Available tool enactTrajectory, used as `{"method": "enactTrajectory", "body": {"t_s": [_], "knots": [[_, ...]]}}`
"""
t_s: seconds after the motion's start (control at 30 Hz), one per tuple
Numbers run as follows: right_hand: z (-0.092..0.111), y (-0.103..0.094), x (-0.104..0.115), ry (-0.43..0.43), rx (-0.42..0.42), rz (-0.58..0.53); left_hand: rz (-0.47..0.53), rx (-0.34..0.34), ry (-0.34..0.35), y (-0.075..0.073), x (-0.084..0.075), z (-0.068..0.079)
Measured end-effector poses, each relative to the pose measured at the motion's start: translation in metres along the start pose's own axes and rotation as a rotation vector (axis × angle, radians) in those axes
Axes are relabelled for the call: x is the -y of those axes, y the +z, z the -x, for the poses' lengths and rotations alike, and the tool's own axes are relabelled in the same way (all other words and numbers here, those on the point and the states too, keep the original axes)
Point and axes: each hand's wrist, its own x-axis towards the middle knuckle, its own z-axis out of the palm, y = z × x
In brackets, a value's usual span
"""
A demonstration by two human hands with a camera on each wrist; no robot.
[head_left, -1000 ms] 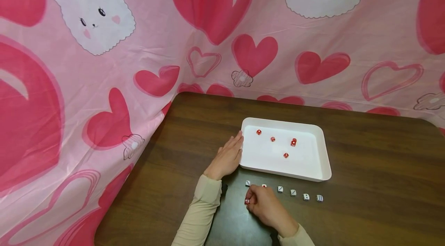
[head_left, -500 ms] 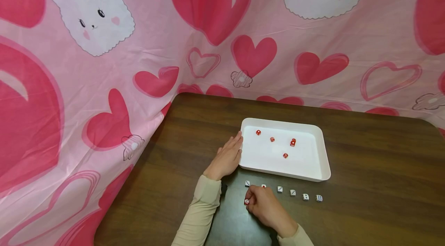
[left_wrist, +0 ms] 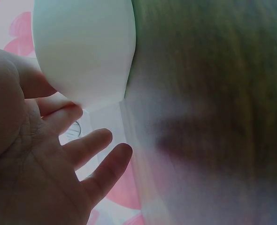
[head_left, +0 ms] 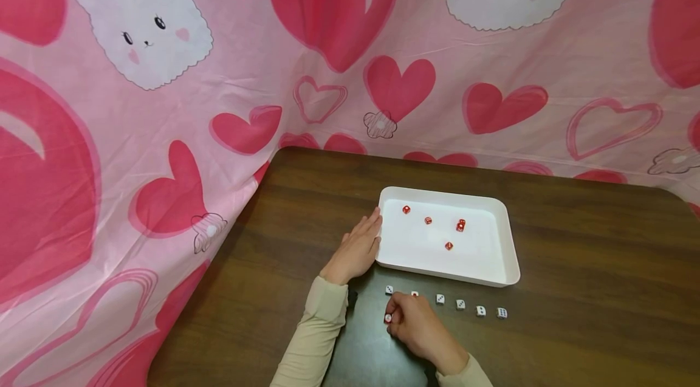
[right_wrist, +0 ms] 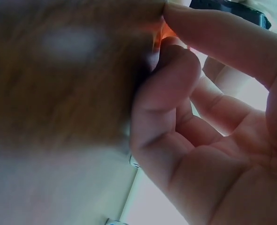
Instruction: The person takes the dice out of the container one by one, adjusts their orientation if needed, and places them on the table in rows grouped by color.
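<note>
My right hand (head_left: 418,327) pinches a red translucent die (head_left: 387,318) low over the table, just in front of a row of white dice (head_left: 440,299). In the right wrist view, thumb and curled index finger close on the die (right_wrist: 167,31), which they partly hide. My left hand (head_left: 354,251) lies along the left side of a white tray (head_left: 448,265), its fingers fairly straight and touching the wall. Seen from the left wrist, the fingers spread loosely beside the tray wall (left_wrist: 87,51). Several red dice (head_left: 449,246) lie scattered inside the tray.
The dark wooden table (head_left: 590,253) extends right of the tray. A pink heart-patterned cloth (head_left: 229,71) hangs along its left and back edges. One white die (head_left: 415,294) in the row is partly covered by the right hand.
The red die between my right fingers has turned slightly, and a different face shows. Both hands stay in place; the whole head view shifts a little.
</note>
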Motion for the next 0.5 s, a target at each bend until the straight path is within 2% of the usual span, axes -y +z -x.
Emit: {"method": "enactTrajectory", "body": {"t_s": [0.33, 0.5], "knots": [[0.0008, -0.0035, 0.0036, 0.007, 0.025, -0.012, -0.003, -0.003, 0.005, 0.0004, 0.0007, 0.0010], [0.0016, -0.0084, 0.0035, 0.006, 0.009, 0.006, -0.008, -0.005, 0.006, 0.0004, 0.0002, 0.0016]]}}
